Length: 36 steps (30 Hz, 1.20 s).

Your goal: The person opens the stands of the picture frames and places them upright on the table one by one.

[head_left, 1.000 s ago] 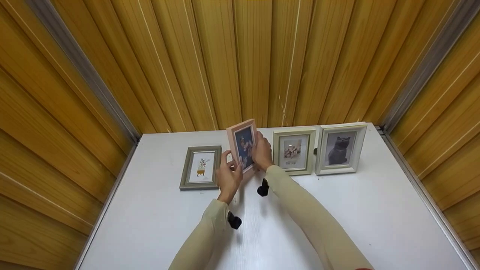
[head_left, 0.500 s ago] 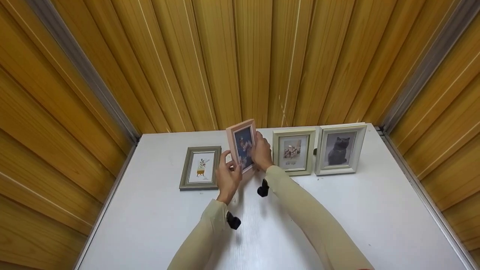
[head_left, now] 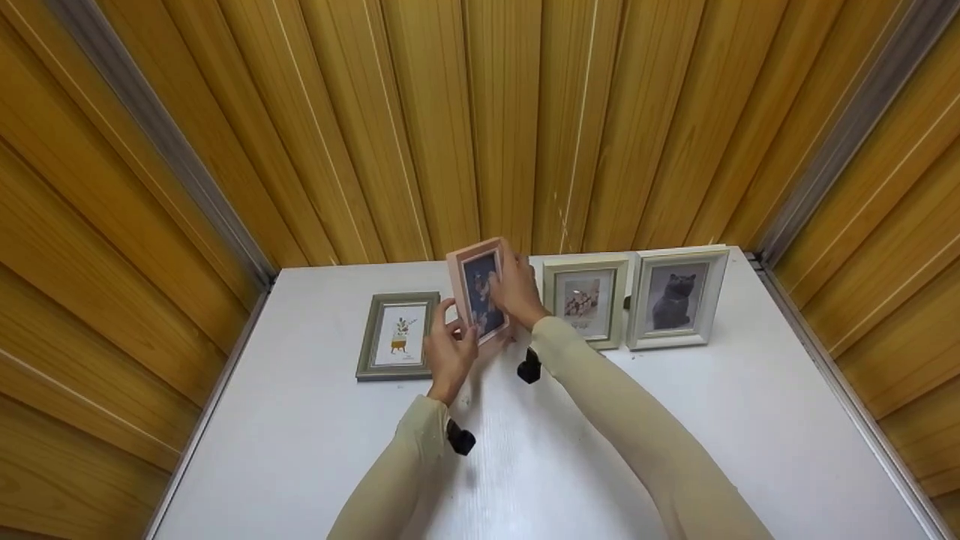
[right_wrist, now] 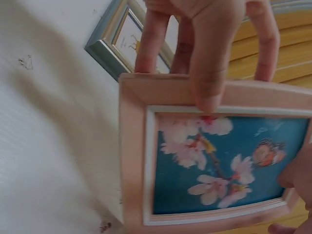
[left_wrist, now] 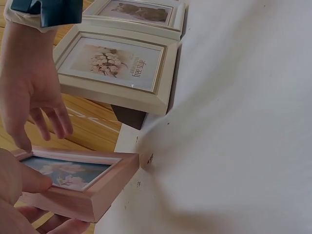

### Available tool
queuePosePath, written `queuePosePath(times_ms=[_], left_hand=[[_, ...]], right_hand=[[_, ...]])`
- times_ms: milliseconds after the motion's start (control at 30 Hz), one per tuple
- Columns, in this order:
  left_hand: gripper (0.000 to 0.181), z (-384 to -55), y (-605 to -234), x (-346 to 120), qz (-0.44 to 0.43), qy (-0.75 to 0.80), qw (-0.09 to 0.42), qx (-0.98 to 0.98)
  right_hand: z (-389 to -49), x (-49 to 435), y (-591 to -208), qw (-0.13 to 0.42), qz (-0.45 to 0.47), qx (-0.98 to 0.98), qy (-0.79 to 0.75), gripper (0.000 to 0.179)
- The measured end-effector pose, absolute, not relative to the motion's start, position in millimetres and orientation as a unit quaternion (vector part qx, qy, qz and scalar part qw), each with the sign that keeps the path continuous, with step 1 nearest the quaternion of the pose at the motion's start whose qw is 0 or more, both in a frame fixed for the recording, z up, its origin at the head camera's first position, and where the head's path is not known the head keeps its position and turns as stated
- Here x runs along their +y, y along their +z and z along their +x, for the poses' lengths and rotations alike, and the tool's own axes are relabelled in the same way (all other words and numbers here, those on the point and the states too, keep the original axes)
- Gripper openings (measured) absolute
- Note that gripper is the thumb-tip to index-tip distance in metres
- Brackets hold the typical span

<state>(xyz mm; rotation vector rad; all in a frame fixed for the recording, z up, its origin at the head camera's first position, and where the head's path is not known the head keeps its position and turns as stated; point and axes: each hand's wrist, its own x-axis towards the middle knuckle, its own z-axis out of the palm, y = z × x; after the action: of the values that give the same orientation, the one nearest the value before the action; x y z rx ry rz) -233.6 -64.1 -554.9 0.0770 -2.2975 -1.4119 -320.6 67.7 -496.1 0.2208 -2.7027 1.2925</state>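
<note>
Biggest thing around is the yellow-brown wood-look paneling [head_left: 480, 112] on three sides, then the white table [head_left: 300, 450] below it. Two pale beige sleeves [head_left: 637, 420] come in from the near edge.

Frames next. The white frame [head_left: 673, 296] at the far right has a grey cat photo. Just beside it stands a cream-green frame [head_left: 583, 296] with a flower print, and this one has actual words: the left wrist view shows "free style" lettering [left_wrist: 139, 68], plus a smaller line next to it that I can't make out. The grey-green frame [head_left: 397, 335] on the left has a plant drawing with some tiny text, way too small to read.

The pink frame [head_left: 480, 292] is the one being handled: tilted, between the grey-green and cream-green ones, near the back of the table. It's chunky peachy pink with a white inner lip, and the picture is pale pink blossoms on a branch plus an orange butterfly, all on deep teal. There's a faint whitish scrawl by the butterfly, not legible.

The left hand [head_left: 450, 352] pinches its left edge, thumb in front, fingers behind. The right hand [head_left: 519, 292] is at the upper right corner, thumb over the picture; can't tell if it's really gripping.
</note>
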Motion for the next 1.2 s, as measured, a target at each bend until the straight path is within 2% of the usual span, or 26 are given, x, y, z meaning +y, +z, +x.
queuePosePath(times_ms=[267, 433, 633, 867, 1200], left_hand=[[0.056, -233.6, -549.8, -63.1, 0.052, -0.513, 0.196, -0.834], [0.057, -234.0, -545.3, -61.0, 0.048, -0.514, 0.193, -0.835], [0.056, -236.2, -542.6, -56.7, 0.035, -0.51, 0.208, -0.834], [0.049, -238.6, -543.2, -50.0, 0.011, -0.499, 0.251, -0.83], [0.045, -238.5, -543.4, -49.6, 0.009, -0.498, 0.256, -0.829]], right_hand=[[-311.8, 57.7, -468.5, 0.046, 0.11, -0.906, 0.406, 0.067], [-308.5, 50.4, -461.1, 0.05, 0.137, -0.908, 0.394, 0.067], [-305.6, 41.1, -456.7, 0.071, 0.16, -0.903, 0.392, 0.068], [-303.3, 34.2, -457.4, 0.093, 0.168, -0.907, 0.376, 0.063], [-303.0, 31.6, -459.4, 0.118, 0.18, -0.897, 0.385, 0.054]])
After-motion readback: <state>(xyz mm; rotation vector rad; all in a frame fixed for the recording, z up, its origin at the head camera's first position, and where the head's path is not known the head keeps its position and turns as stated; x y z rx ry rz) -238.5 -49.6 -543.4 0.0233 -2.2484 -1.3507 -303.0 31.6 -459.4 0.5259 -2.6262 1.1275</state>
